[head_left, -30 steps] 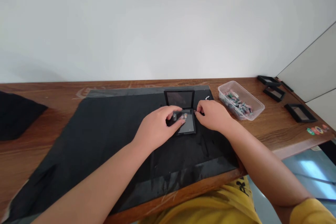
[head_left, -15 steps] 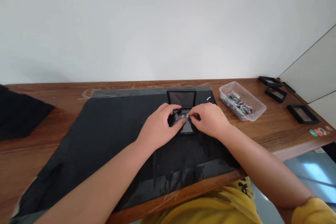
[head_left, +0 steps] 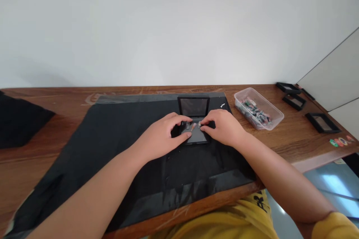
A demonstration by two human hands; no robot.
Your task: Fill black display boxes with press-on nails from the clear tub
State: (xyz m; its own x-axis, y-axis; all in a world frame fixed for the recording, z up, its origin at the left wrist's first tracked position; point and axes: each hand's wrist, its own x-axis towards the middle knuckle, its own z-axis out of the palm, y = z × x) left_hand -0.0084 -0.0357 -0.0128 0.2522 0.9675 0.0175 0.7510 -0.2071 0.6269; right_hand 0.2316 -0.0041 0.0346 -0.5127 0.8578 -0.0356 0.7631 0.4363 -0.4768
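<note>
Both hands work small pieces inside an open black hinged case on the mat.

Head view: the left hand rests curled on the left edge of the black case, steadying it, fingers not clamped. The right hand pinches at the small pieces lying on the case's base; its lid stands upright behind. The case sits mid-mat, with a clear tub of like pieces to the right. The arranging looks underway; fine fingertip nudging seems called for.
</note>
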